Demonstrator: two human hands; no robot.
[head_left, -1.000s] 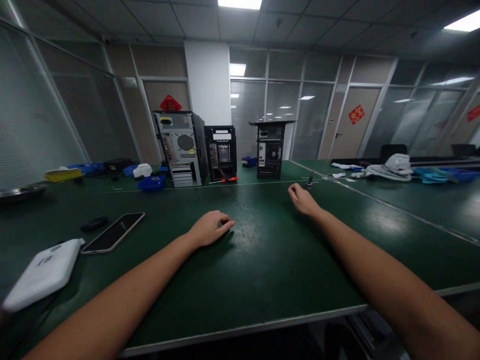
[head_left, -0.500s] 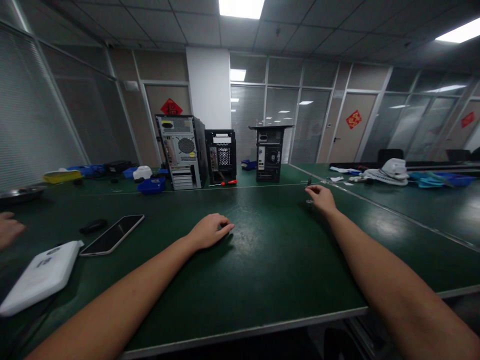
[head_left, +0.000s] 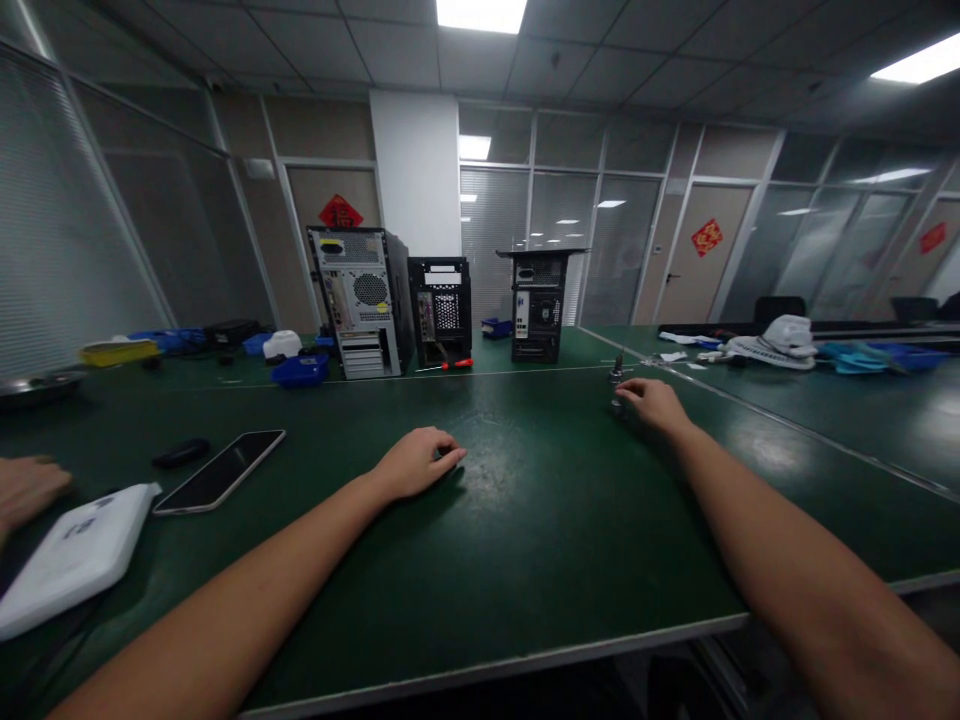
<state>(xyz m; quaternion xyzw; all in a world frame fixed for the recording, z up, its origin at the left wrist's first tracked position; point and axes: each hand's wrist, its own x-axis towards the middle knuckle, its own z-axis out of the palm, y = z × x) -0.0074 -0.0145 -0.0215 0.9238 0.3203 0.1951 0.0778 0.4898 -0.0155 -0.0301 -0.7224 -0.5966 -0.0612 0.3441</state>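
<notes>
The thumb and index finger of the right hand (head_left: pixel 652 403) are brought close together at the side of a small, slender, dark metallic piece (head_left: pixel 616 372), which is stood upright on the green-topped table (head_left: pixel 525 560) towards its far right; whether the piece is gripped or only touched cannot be told. The fingers of the left hand (head_left: pixel 418 463) are loosely curled, with a gap left between thumb and index finger, and are held low over the middle of the table. The right arm is stretched forward, its wrist kept low; the left forearm is slanted inward, the back of the hand turned up. At the left edge, another person's hand (head_left: pixel 31 488) is placed beside a white, rounded, box-like device (head_left: pixel 79 545), near which a dark-screened smartphone (head_left: pixel 221 472) is laid flat. Along the far side, a tall silver-backed computer case (head_left: pixel 367 300) and two smaller black computer cases (head_left: pixel 536 305) are lined up, and a red-handled screwdriver (head_left: pixel 459 364) is laid before the middle one. The room is enclosed by glass partitions (head_left: pixel 491 240) and lit by ceiling panels (head_left: pixel 481 14).
</notes>
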